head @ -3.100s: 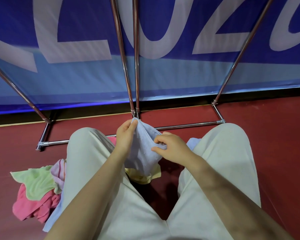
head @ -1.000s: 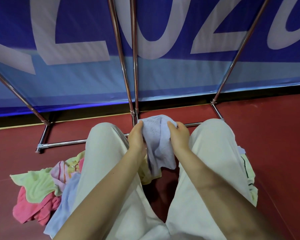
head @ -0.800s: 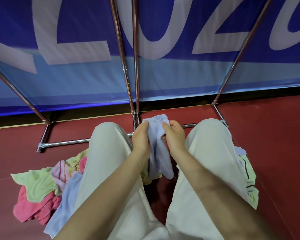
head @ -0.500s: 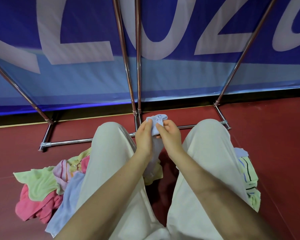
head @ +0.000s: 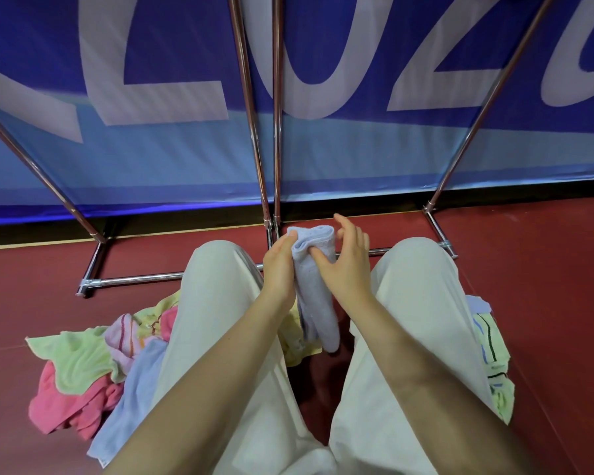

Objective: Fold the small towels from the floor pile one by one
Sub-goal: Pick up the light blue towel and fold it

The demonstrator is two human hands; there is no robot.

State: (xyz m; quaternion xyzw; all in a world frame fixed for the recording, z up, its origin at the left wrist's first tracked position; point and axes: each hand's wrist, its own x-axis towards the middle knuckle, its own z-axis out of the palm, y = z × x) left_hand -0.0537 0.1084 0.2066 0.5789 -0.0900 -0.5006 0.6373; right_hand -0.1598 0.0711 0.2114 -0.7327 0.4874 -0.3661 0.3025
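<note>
Towel (head: 314, 289), pale blue, folded into a narrow strip, hangs between the knees. Left hand (head: 279, 265) grips its top edge; right hand (head: 345, 262) has fingers spread, thumb touching the cloth. Floor pile (head: 93, 375) of coloured towels lies by the left leg.

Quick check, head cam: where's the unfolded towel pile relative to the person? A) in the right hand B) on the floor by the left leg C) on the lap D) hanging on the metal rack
B: the loose pile of towels lies on the red floor beside the left leg, while the left hand holds only the light blue towel.
</note>
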